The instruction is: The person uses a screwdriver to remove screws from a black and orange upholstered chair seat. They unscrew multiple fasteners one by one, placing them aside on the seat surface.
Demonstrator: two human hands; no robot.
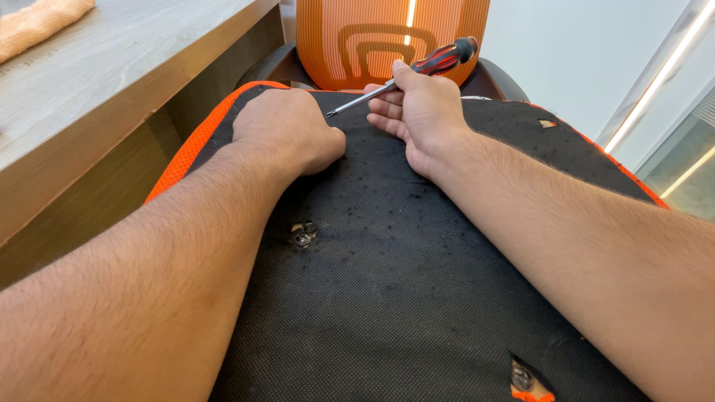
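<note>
On the far half of the black fabric underside of the seat [417,283], my two hands meet over one spot. My right hand [421,115] is closed around a screwdriver [417,68] with a red and black handle, the handle poking out to the far right past my knuckles and the metal shaft slanting down to the left. My left hand [294,130] is curled into a loose fist pressed on the fabric, and the tip of the shaft ends just beside its knuckles; I cannot tell whether the fist pinches anything, since its fingers are folded under. I judge that I am lining the tip up on a fastener hidden by my left hand, so the step is seating the blade, and what it calls for is a steady shaft and firm downward pressure before any turn. Nearer to me, a small tear in the fabric shows a metal screw head [303,235], and at the near right another slit [525,378] shows a second one over orange plastic. An orange ribbed backrest [350,37] rises just beyond my hands, and a wooden desk [112,97] runs along the left with an orange cloth [37,22] at its far corner. My own left fist blocks the view of the tip's target, and the backrest crowds the handle's swing.
</note>
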